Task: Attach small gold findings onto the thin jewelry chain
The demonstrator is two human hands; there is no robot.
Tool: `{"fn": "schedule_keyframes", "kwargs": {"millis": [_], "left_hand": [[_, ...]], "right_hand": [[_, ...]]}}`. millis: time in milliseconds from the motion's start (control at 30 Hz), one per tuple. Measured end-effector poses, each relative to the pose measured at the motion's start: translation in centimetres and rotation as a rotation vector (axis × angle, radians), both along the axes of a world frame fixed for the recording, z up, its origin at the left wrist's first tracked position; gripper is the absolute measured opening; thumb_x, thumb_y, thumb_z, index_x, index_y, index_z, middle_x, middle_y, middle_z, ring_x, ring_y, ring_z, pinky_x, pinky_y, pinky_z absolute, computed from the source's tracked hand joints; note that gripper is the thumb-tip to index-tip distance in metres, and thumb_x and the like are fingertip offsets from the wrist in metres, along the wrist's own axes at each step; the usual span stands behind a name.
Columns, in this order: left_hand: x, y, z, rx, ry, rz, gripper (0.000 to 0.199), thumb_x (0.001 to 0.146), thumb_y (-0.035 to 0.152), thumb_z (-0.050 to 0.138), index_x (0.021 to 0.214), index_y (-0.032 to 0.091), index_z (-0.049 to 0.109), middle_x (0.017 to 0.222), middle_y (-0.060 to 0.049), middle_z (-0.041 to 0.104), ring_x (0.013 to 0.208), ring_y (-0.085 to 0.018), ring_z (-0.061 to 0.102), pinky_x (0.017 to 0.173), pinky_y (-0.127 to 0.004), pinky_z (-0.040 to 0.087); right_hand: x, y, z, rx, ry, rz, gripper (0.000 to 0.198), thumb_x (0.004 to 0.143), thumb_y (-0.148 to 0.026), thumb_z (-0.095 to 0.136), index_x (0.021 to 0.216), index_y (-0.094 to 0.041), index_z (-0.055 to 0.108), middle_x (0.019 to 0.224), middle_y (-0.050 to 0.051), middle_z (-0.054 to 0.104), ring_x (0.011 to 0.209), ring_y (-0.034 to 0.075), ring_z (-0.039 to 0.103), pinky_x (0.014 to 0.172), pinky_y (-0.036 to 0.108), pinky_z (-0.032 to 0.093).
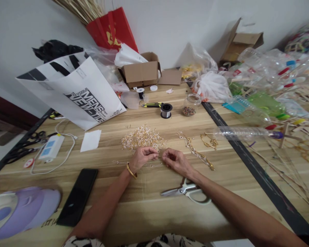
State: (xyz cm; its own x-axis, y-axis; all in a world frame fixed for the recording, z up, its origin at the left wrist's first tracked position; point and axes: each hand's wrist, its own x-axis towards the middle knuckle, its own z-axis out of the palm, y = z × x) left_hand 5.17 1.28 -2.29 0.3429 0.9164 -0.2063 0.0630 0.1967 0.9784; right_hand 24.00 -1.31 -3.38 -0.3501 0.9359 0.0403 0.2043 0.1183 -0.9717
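Side by side at the table's middle, my left hand and my right hand both have thumb and forefinger pinched together. Whatever thin piece lies between their fingertips is too small to make out. A gold bangle circles my left wrist. Just beyond my left hand spreads a pile of tiny gold and silver beads. A thin beaded strand lies on the wood under my hands. To the right rest gold and silver strands. White-handled scissors lie below my right hand, partly under that forearm.
Behind the pile stand a wire spool, a cutter knife and a glass jar of beads. A phone and a power strip lie left, near a white paper bag. Plastic bottles crowd the right.
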Motion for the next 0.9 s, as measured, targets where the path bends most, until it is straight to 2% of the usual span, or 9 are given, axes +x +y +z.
{"fn": "schedule_keyframes", "kwargs": {"millis": [333,500,667,900], "left_hand": [[0.1,-0.1,0.1,-0.055,-0.005,0.028,0.026,0.059,0.027,0.076,0.075,0.008,0.067,0.067,-0.006,0.071,0.061,-0.015,0.066,0.061,-0.025,0.054],[0.2,-0.1,0.5,-0.025,0.015,0.031,0.021,0.061,0.024,0.075,0.073,0.009,0.066,0.063,-0.004,0.069,0.058,-0.013,0.064,0.060,-0.023,0.052],[0.3,-0.2,0.9,0.034,0.044,0.024,0.016,0.063,0.023,0.074,0.070,0.010,0.066,0.059,-0.001,0.065,0.054,-0.010,0.059,0.057,-0.020,0.049],[0.4,-0.4,0.8,-0.032,-0.015,0.026,0.021,0.062,0.025,0.075,0.071,0.010,0.065,0.061,-0.002,0.066,0.057,-0.011,0.060,0.059,-0.022,0.049]], "right_hand": [[-0.1,-0.1,0.0,0.015,-0.006,0.019,0.012,0.081,-0.024,0.053,0.076,-0.014,0.057,0.059,-0.003,0.051,0.051,0.008,0.042,0.047,0.018,0.032],[-0.2,-0.2,0.3,0.037,-0.010,0.016,0.010,0.080,-0.022,0.053,0.075,-0.014,0.056,0.060,-0.003,0.050,0.051,0.007,0.041,0.047,0.018,0.032],[-0.2,-0.2,0.4,0.104,-0.009,0.013,0.007,0.079,-0.019,0.053,0.074,-0.014,0.056,0.062,-0.002,0.051,0.052,0.008,0.043,0.046,0.018,0.032],[-0.2,-0.4,0.6,0.183,-0.021,-0.004,0.009,0.080,-0.022,0.053,0.076,-0.015,0.056,0.065,-0.001,0.053,0.055,0.009,0.045,0.048,0.019,0.034]]}}
